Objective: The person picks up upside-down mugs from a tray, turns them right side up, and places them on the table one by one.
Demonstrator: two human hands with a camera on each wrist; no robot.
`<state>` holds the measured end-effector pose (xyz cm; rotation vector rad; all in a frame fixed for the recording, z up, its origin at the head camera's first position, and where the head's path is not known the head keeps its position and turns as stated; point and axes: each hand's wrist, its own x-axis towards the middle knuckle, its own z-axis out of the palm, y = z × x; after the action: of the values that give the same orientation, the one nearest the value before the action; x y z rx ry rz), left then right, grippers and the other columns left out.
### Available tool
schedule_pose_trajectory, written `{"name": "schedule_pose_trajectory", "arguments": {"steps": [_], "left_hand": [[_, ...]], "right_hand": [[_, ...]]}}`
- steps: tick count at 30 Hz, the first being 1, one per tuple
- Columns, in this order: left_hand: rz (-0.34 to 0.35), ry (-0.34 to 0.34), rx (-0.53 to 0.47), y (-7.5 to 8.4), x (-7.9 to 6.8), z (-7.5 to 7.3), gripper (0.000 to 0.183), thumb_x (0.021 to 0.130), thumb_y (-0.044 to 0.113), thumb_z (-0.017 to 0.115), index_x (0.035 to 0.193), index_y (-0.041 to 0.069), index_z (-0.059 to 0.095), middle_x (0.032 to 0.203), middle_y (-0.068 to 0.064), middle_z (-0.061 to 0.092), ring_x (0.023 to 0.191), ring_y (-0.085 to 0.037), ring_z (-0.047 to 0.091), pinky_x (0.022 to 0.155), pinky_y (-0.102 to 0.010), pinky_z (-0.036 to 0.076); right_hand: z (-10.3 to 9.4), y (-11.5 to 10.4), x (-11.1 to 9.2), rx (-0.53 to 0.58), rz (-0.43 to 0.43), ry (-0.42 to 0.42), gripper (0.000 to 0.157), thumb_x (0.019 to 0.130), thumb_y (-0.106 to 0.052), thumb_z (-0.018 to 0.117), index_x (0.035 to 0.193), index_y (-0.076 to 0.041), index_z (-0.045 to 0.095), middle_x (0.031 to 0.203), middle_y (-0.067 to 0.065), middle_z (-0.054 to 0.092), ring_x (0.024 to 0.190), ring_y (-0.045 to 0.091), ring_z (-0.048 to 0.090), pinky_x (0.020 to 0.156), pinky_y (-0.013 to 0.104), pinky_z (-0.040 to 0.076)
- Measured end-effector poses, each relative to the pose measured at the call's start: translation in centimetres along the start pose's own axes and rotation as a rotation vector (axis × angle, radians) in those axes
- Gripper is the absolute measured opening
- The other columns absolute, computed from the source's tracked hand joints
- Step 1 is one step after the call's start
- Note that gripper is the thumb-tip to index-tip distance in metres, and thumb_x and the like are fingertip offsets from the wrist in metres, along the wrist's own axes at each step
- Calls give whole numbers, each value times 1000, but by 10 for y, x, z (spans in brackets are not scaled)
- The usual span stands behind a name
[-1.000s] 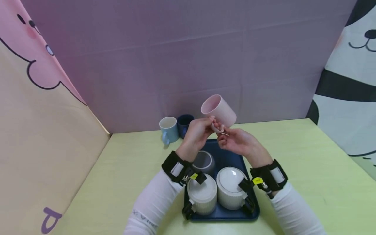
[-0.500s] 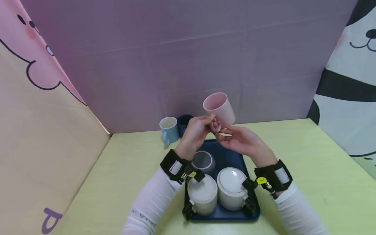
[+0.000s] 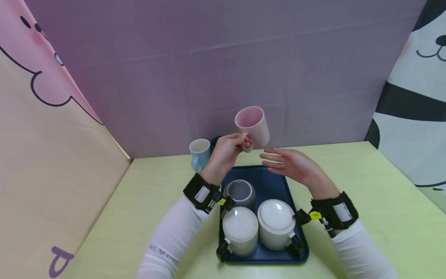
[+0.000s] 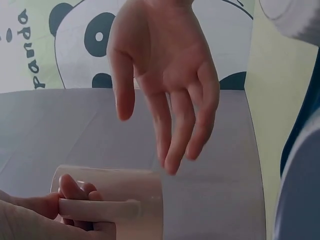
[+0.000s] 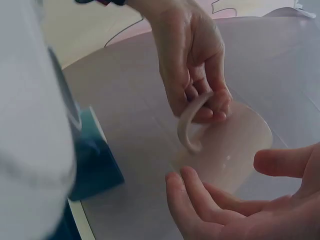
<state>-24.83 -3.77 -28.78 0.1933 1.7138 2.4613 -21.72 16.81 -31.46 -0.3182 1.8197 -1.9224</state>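
A pink mug (image 3: 256,128) is up in the air behind the tray, tilted with its mouth toward the upper left. My left hand (image 3: 226,153) grips it by the handle, fingers through the loop, as the left wrist view shows with the handle (image 4: 100,210). To the right, my right hand (image 3: 292,166) is apart from the mug, its fingers spread and relaxed, palm toward it. In the right wrist view the fingers (image 5: 200,200) of the right hand lie just below the mug's body and hold nothing.
A dark blue tray (image 3: 270,182) carries two upside-down whitish mugs (image 3: 240,228) with black handles, and a grey mug (image 3: 240,193). Behind it on the left stand a light blue mug (image 3: 201,151) and a partly hidden dark blue mug (image 3: 214,143). A purple curtain (image 3: 223,69) hangs behind the table.
The right hand has let go of the mug handle and drawn away to the right. The left hand has moved the pink mug slightly left and up, turning it more upright.
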Motion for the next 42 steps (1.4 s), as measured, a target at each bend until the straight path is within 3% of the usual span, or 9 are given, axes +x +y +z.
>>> {"name": "schedule_pose_trajectory", "arguments": {"steps": [7,14,25,33,42], "left_hand": [[-8,29,16,-1,5,-12,18,95,1,51,97,-13,61,75,-8,60,69,-16,58,72,-24,49],[-24,44,28,-6,15,-24,22,94,-1,51,105,-19,58,72,-6,61,63,-13,60,71,-24,50],[-77,26,63,-14,26,-39,21,94,2,53,103,-16,59,73,-6,62,67,-13,62,72,-23,51],[-91,-14,73,-25,33,-46,17,95,1,53,99,-14,60,73,-6,62,67,-13,63,71,-23,51],[-118,-15,94,-41,41,-49,17,93,0,54,101,-13,61,74,-5,65,69,-12,65,72,-23,51]], "right_hand": [[-7,3,-5,-135,-30,84,61,104,-36,31,148,4,18,151,24,27,138,38,32,107,37,39],[-9,7,-11,-275,-31,260,61,103,-35,35,147,5,23,147,26,34,134,41,36,109,49,32],[-22,25,-18,-513,-22,433,57,103,-32,35,142,10,28,138,32,43,127,44,44,103,52,40],[-32,39,-22,-697,-20,513,58,102,-38,37,137,8,38,131,32,49,117,43,52,92,48,48],[-42,52,-29,-860,3,547,56,101,-36,37,133,10,42,132,35,46,120,50,45,94,57,41]]}}
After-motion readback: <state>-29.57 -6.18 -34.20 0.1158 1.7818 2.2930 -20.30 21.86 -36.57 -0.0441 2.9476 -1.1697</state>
